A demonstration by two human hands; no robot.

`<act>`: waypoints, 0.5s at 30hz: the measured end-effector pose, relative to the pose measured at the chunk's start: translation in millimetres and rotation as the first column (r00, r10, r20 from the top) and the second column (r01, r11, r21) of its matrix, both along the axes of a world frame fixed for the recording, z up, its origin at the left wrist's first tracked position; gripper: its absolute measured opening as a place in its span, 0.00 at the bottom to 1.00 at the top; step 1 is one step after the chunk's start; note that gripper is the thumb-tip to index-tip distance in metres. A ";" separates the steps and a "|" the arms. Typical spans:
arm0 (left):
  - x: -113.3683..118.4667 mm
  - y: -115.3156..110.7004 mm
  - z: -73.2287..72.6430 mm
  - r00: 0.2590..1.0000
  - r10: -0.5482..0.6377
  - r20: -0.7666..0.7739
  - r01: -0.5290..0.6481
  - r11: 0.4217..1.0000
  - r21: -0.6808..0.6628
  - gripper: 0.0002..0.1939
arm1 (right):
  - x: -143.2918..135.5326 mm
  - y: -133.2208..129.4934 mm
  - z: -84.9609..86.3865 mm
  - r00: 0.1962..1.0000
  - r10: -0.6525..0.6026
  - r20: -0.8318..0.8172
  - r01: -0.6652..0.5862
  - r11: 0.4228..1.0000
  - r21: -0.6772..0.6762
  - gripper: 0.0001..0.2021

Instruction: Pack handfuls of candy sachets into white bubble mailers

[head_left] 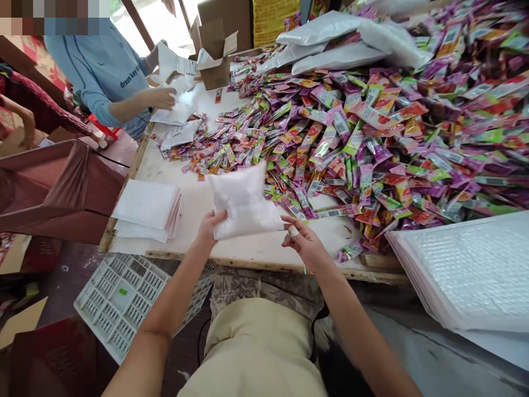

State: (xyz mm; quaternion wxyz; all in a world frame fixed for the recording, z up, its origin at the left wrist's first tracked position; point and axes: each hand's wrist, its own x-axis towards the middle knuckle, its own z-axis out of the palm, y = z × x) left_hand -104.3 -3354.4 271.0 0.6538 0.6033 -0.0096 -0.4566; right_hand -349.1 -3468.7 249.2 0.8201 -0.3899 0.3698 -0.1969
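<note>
A plump white padded mailer [243,201] is held just above the near edge of the table. My left hand [210,226] grips its left lower corner, thumb on top. At the opposite corner, the bent fingers of my right hand [306,245] close on the mailer's edge. A small white bit shows at those fingers; whether it is a strip or a finger wrap I cannot tell. Beyond the mailer spreads a large heap of small purple, green and orange sachets [326,143]. One loose sachet [350,251] lies to the right of my right hand.
Flat white mailers [144,204] are stacked at left, bubble-lined sheets [467,270] at right. Filled white bags [339,44] rest on the heap. A co-worker in blue [103,71] handles mailers beside an open carton [212,60]. A white plastic crate [124,298] sits below the table edge.
</note>
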 end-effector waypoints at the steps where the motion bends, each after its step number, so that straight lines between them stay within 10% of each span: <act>1: 20.2 -8.2 8.0 0.992 0.104 0.073 -0.100 0.994 -0.049 0.22 | -2.1 -2.9 -2.1 1.000 0.007 -0.031 -0.008 0.999 -0.033 0.26; 4: 78.7 -33.0 29.4 0.918 0.342 0.201 -0.296 0.928 -0.225 0.21 | -14.4 -5.8 -11.2 0.990 0.068 -0.120 -0.080 0.993 -0.092 0.24; 8: 88.7 -51.0 33.5 0.944 0.253 0.210 -0.245 0.967 -0.065 0.20 | -35.4 1.1 -28.0 0.966 0.091 -0.243 -0.122 0.986 -0.116 0.24; 12: 13.7 -43.5 43.3 0.942 -0.276 0.191 0.278 0.960 0.020 0.24 | -44.5 7.7 -43.2 0.956 0.015 -0.293 -0.055 0.990 -0.128 0.26; 15: -35.0 -21.6 88.1 0.719 -0.595 0.359 0.680 0.711 -0.180 0.26 | -40.9 8.9 -48.6 0.952 -0.028 -0.306 -0.024 0.986 -0.165 0.27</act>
